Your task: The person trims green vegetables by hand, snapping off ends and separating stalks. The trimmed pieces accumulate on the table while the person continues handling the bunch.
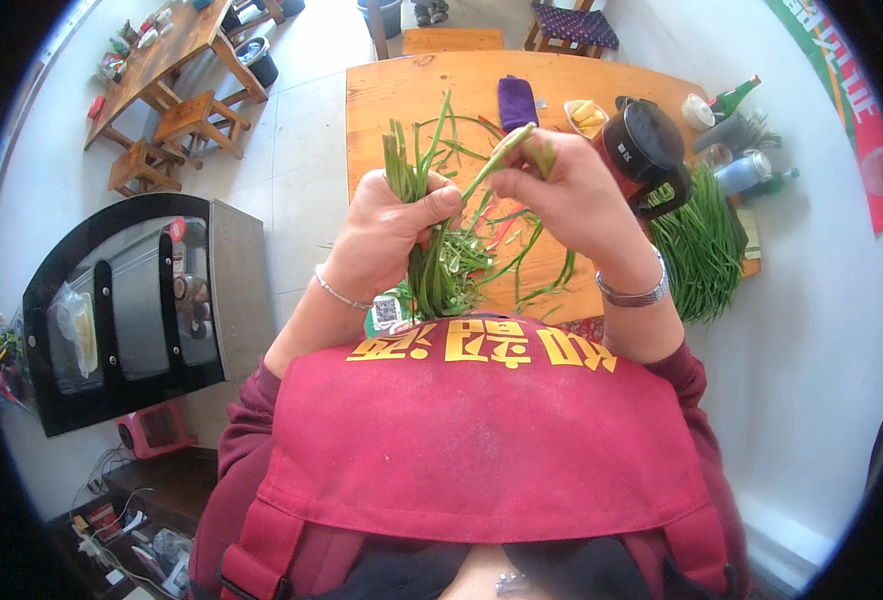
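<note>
My left hand (pixel 404 225) grips a bunch of green chives (pixel 405 161), its stalks pointing up and its leaves hanging below the fist. Between thumb and fingers, my right hand (pixel 554 180) pinches a pale-ended chive stalk (pixel 498 159) that slants up from the left hand. Loose chive leaves and trimmings (pixel 464 259) lie on the wooden table (pixel 381 90) under both hands. A large heap of long chives (pixel 700 247) rests at the table's right side, beyond my right wrist.
A black-lidded electric kettle (pixel 644 142) stands close by my right forearm, near a bowl of yellow pieces (pixel 585 116). Behind it are a green bottle (pixel 738 96) and jars (pixel 743 172). A folded purple cloth (pixel 516 103) lies at the back. A glass display cabinet (pixel 134 307) is at left.
</note>
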`<action>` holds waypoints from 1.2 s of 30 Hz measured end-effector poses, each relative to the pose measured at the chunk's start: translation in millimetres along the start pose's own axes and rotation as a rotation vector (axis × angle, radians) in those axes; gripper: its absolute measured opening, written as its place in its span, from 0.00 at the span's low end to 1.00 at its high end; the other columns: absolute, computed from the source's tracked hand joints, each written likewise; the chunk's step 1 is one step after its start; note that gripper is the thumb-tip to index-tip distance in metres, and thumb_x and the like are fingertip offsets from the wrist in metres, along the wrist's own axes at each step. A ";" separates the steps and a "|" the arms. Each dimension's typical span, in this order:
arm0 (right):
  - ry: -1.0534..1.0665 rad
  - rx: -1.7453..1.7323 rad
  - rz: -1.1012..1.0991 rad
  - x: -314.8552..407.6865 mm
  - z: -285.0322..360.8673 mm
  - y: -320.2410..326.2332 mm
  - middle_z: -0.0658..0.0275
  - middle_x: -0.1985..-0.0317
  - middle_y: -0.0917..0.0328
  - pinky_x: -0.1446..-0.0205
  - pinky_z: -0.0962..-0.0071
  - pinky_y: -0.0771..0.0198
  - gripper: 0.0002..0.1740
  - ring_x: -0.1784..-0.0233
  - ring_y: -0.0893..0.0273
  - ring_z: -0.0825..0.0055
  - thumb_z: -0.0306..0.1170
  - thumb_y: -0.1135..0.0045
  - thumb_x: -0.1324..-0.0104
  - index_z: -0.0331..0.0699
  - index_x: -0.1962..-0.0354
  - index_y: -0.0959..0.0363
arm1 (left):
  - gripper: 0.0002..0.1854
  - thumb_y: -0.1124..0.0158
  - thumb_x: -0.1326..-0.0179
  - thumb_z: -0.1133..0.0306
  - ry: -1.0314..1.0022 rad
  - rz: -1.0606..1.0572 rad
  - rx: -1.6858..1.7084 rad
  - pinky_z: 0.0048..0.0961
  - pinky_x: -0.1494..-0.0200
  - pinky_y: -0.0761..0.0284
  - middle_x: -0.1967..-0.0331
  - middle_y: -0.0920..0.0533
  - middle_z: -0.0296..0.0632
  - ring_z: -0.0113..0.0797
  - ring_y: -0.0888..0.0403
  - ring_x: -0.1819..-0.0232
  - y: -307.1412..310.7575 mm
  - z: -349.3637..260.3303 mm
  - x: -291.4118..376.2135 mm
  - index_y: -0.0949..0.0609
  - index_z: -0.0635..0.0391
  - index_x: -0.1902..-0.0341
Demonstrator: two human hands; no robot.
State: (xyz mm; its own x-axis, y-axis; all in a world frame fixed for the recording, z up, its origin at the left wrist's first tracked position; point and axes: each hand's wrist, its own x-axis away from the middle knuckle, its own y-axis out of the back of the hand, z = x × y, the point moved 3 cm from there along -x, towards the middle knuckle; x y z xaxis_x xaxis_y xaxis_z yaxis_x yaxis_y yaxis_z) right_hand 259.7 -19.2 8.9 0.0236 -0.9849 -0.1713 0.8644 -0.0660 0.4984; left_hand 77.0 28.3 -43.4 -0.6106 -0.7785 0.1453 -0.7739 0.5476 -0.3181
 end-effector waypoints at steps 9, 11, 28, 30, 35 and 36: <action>-0.109 -0.602 -0.562 0.3 -13.6 36.8 0.67 0.74 0.21 0.73 0.83 0.39 0.05 0.77 0.33 0.88 0.25 0.40 0.36 0.30 0.67 0.22 | 0.08 0.36 0.35 0.68 0.095 0.050 0.260 0.17 0.77 0.37 0.75 0.22 0.36 0.19 0.32 0.79 11.1 10.9 3.4 0.20 0.59 0.66; -0.103 -0.345 -0.548 1.6 -15.9 34.0 0.66 0.73 0.21 0.72 0.83 0.38 0.04 0.76 0.31 0.87 0.24 0.39 0.37 0.29 0.67 0.21 | 0.07 0.37 0.34 0.67 0.120 0.051 0.319 0.18 0.77 0.36 0.76 0.22 0.36 0.19 0.33 0.80 13.6 13.0 2.8 0.20 0.59 0.65; -0.266 -0.565 -0.007 4.7 1.5 -25.8 0.75 0.79 0.28 0.75 0.84 0.44 0.11 0.77 0.39 0.91 0.30 0.32 0.41 0.34 0.77 0.24 | 0.05 0.35 0.42 0.72 -0.161 0.017 -0.123 0.22 0.75 0.34 0.77 0.21 0.36 0.23 0.28 0.78 -5.8 -4.3 7.7 0.20 0.61 0.69; -0.244 -0.590 0.010 5.8 2.9 -24.8 0.76 0.79 0.28 0.76 0.84 0.44 0.11 0.77 0.39 0.92 0.30 0.33 0.41 0.34 0.77 0.24 | 0.05 0.35 0.43 0.72 -0.108 0.041 -0.089 0.21 0.76 0.36 0.77 0.21 0.37 0.23 0.28 0.78 -6.0 -5.9 8.9 0.20 0.61 0.68; -0.205 -0.612 0.066 8.2 4.5 -22.7 0.76 0.79 0.27 0.76 0.85 0.45 0.08 0.76 0.38 0.93 0.27 0.34 0.40 0.33 0.75 0.22 | 0.05 0.35 0.44 0.71 0.003 0.108 0.040 0.21 0.76 0.37 0.77 0.21 0.39 0.25 0.28 0.78 -5.3 -4.8 12.4 0.20 0.61 0.67; -0.196 -0.617 0.072 8.6 4.2 -22.4 0.76 0.78 0.27 0.76 0.86 0.45 0.07 0.76 0.37 0.93 0.27 0.34 0.40 0.33 0.74 0.22 | 0.05 0.36 0.43 0.71 0.018 0.116 0.055 0.21 0.75 0.36 0.77 0.21 0.40 0.26 0.28 0.78 -4.7 -4.2 12.8 0.20 0.61 0.67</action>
State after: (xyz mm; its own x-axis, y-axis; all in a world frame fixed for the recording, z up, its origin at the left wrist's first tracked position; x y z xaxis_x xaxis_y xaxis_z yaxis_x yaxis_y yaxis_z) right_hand 238.4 -26.9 -0.1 0.0504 -0.9982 0.0311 0.9951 0.0476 -0.0871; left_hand 72.1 17.0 -36.1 -0.6985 -0.7052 0.1217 -0.6881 0.6151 -0.3850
